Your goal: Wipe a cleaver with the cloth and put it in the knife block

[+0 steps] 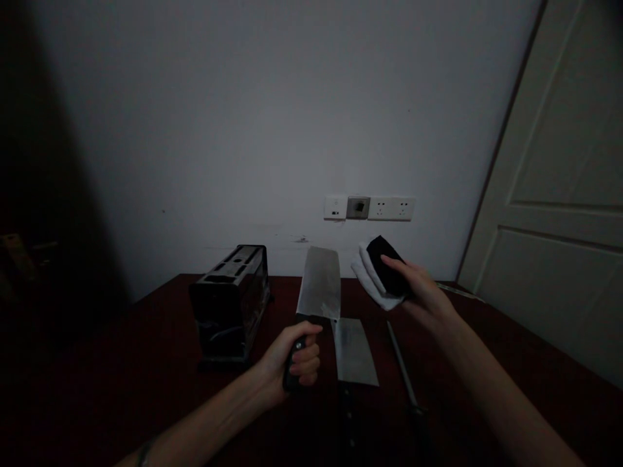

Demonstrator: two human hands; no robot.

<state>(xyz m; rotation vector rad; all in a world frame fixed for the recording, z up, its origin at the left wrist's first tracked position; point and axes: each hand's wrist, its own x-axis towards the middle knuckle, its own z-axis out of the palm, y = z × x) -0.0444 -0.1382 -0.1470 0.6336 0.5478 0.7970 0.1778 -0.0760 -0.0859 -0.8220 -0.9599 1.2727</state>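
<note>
My left hand (pixel 294 360) is wrapped round the black handle of a cleaver (pixel 320 282), whose broad blade points up and away from me. In my right hand (pixel 423 288) is a folded cloth (pixel 374 279), white on one side and black on the other, pinched with the thumb on the black side. The cloth is apart from the blade. A second cleaver (pixel 356 353) lies on the table between my hands, its dark handle toward me. To its right lies a sharpening steel (pixel 403 363), its handle end lost in shadow.
A black knife block (pixel 228 298) with slots in its top stands at the left on the dark red table (pixel 160 324). Wall sockets (pixel 384 208) are set in the wall behind. A panelled door (pixel 559 220) is at the right. The light is dim.
</note>
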